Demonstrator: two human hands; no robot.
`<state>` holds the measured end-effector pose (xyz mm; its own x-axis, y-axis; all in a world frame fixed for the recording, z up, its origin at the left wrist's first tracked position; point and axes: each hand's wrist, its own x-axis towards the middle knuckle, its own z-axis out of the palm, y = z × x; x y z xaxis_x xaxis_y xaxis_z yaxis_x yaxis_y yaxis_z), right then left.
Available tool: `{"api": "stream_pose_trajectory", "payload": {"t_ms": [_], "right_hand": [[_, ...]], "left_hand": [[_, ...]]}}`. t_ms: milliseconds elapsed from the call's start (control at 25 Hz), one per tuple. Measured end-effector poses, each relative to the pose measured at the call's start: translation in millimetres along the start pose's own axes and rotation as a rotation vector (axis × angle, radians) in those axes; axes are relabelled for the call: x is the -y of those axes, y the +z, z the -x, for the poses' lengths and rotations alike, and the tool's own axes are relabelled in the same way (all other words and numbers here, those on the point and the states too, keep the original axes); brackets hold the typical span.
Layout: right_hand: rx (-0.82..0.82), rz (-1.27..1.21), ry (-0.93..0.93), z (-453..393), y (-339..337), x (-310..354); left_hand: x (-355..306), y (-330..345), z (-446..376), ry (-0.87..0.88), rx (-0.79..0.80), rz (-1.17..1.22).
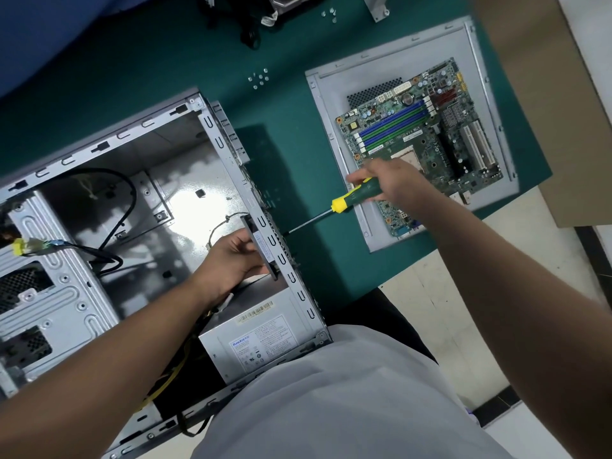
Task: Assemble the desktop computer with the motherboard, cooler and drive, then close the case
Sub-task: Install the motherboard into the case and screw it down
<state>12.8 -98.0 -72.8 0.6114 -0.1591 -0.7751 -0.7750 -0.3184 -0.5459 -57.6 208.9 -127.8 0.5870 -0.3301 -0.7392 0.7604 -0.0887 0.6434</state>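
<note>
Case (126,200) lay open on its side at the left of the green mat (132,77), its interior bare apart from loose cables and the power supply (261,342) at the near corner. Left hand (231,260) reached inside, fingers curled round a flat dark part (263,250), probably a fan, pressed against the inner face of the rear wall. Right hand (387,183) gripped the green handle of the screwdriver (334,210), whose tip met the outer face of the same wall; the step appeared to be fastening that part from outside. Motherboard (420,140) rested to the right on the removed side panel (334,94), well apart from the case and not yet installed. Being stiff, light and fragile, the board would best be lifted by its bare edges, away from sockets and slots. Loose screws (260,78) lay on the mat beyond the case, with a second group (331,14) farther off.
</note>
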Motion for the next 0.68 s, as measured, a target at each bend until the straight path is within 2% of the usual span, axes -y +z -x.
{"api": "stream_pose_trajectory", "payload": {"t_ms": [80, 160, 200, 320, 360, 400, 520, 560, 600, 680], "right_hand": [[0.023, -0.363, 0.065, -3.3, -5.3, -1.2], [0.068, -0.484, 0.029, -3.7, -12.2, -4.1], [0.053, -0.408, 0.003, -1.5, -12.0, -6.4], [-0.05, 0.041, -0.046, 7.5, -5.6, -5.1], [-0.084, 0.091, -0.046, 8.1, -2.2, -5.5], [-0.099, 0.024, -0.033, 7.9, 1.7, -4.8], [-0.077, -0.564, 0.09, 5.3, -0.6, -3.1], [-0.056, -0.678, 0.094, 6.0, -1.5, -3.0], [-0.052, -0.662, 0.08, 6.4, -1.0, -5.0], [-0.109, -0.298, 0.028, 10.5, 4.4, -6.1]], "left_hand": [[0.8, -0.3, -0.1, 0.001, -0.001, 0.001], [2.0, -0.3, -0.4, 0.001, -0.005, 0.002], [2.0, -0.4, 0.0, -0.001, -0.007, 0.003], [2.3, -0.8, -0.3, -0.006, -0.014, 0.009], [2.3, -1.0, -0.5, -0.008, -0.012, 0.011], [2.2, -1.0, -0.7, -0.011, -0.01, 0.011], [3.1, -0.5, -1.4, -0.017, -0.016, 0.012], [3.3, -0.4, -1.4, -0.018, -0.018, 0.013], [3.4, -0.4, -1.2, -0.019, -0.022, 0.017], [3.9, -0.1, -1.5, -0.023, -0.026, 0.032]]}}
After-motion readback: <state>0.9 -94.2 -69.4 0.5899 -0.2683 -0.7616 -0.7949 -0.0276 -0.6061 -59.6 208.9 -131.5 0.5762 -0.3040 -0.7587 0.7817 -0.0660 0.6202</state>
